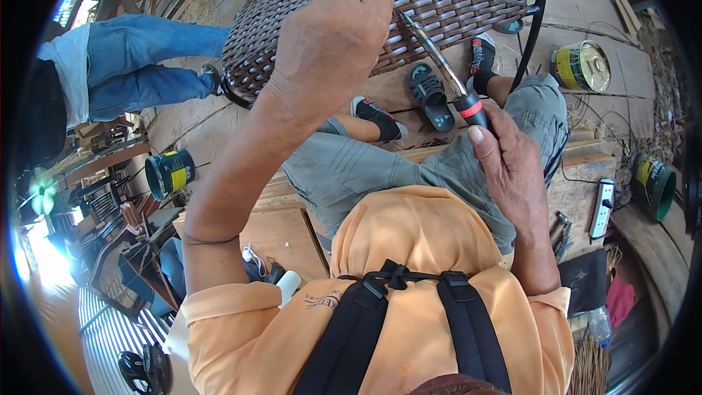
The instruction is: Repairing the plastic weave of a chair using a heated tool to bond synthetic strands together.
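Note:
In my right hand (504,157) is a soldering iron (441,62), with a black handle, a red band and a heat-tinted metal shaft. Its tip points up and left to the brown woven wicker furniture piece (468,0), close by my left hand. My left hand (342,20) is closed at the wicker's near edge, knuckles up. Its fingertips are hidden, so what it pinches there does not show. The wicker is on a black metal frame and lies across and beyond my knees.
A person in blue jeans (135,66) stands at the left. A dark sandal (431,96) lies between my feet. Buckets stand around: one lidded (581,66), one at left (170,174), one at right (653,186). A white power strip (602,209) with a plugged-in cord is by my right side.

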Tool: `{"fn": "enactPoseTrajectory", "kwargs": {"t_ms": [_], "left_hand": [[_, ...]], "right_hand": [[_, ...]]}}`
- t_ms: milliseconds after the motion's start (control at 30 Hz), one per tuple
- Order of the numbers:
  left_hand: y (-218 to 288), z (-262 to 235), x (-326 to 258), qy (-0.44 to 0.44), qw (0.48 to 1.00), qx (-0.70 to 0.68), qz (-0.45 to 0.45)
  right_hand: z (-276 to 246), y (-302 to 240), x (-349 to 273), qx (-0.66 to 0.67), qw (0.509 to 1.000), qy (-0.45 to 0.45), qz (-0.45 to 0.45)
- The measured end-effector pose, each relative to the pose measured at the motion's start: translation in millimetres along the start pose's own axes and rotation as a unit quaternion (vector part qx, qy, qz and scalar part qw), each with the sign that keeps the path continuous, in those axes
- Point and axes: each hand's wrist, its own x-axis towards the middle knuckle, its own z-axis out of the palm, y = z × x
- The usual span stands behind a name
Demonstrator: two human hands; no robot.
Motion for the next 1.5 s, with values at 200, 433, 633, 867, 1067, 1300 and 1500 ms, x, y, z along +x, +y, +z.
{"fn": "enactPoseTrajectory", "kwargs": {"t_ms": [200,433,633,867,1067,1300,1500], "left_hand": [[0.5,1.0,1.5,-0.022,0.999,0.035,0.028],[-4.3,10.3,-0.7,0.034,0.997,0.040,0.052],[-4.6,9.7,-1.4,0.037,0.998,0.024,0.041],[-17.4,11.4,-8.7,0.049,0.973,-0.200,-0.104],[-7.0,-17.3,17.2,-0.107,0.873,-0.366,-0.305],[-2.3,-32.3,31.8,-0.160,0.849,-0.379,-0.331],[-9.6,-28.2,27.6,-0.173,0.853,-0.378,-0.315]], "right_hand": [[-1.0,-1.4,0.8,-0.005,1.000,-0.005,-0.001],[-0.3,-2.0,3.1,0.016,1.000,-0.004,0.012],[-1.2,-4.6,6.3,0.021,1.000,-0.005,0.010],[-3.7,1.1,7.6,0.002,0.998,0.024,-0.065],[-7.0,-2.1,7.4,-0.006,0.998,0.024,-0.062],[-13.0,-7.1,6.1,-0.027,0.998,0.013,-0.062],[-21.2,-21.2,4.8,-0.019,1.000,-0.007,-0.012]]}}
